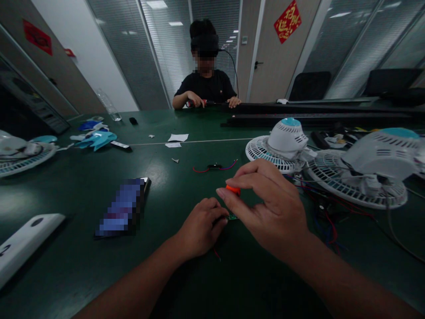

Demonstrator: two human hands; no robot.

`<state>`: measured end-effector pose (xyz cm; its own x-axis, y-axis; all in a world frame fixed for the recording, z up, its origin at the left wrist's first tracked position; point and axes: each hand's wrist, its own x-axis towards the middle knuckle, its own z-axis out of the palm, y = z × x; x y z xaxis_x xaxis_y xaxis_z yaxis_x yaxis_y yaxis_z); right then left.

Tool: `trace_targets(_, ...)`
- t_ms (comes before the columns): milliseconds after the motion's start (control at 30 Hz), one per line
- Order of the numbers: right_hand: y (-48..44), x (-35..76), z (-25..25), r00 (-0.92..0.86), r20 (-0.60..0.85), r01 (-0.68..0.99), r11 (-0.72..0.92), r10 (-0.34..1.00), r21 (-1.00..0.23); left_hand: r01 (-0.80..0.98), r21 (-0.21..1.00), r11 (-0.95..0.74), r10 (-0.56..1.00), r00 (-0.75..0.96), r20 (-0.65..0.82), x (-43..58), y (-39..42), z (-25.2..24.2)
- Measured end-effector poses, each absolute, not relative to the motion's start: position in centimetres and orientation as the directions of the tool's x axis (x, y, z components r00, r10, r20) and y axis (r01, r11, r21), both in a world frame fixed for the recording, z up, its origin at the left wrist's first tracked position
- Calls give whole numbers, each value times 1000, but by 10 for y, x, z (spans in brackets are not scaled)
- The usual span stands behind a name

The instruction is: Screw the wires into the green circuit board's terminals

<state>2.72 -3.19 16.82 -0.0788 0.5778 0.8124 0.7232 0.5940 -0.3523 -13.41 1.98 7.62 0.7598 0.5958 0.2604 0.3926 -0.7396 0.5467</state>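
Note:
My left hand (201, 228) rests on the dark green table (73, 186), fingers curled down onto a small green circuit board (232, 217) with a red wire trailing from under it. My right hand (265, 206) hovers just above and to the right of the board. Its thumb and fingers pinch the orange top of a small tool (233, 189) that points down at the board.
Two white fan housings with teal caps (287, 139) (378, 161) and tangled wires lie right. A small wired part (215, 167) sits beyond my hands. A phone (124, 206) lies left, blue fan blades (96, 139) far left. A person sits across the table.

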Motion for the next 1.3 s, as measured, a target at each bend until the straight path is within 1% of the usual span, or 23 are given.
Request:
trace_targets(1000,-32,26,169,-66,813,698,609,578,-376,395,543,-741,599,754,270,-134,20,73)
trace_targets(1300,-32,27,166,-54,810,729,577,584,-368,404,545,-735,602,758,250,-134,20,77)
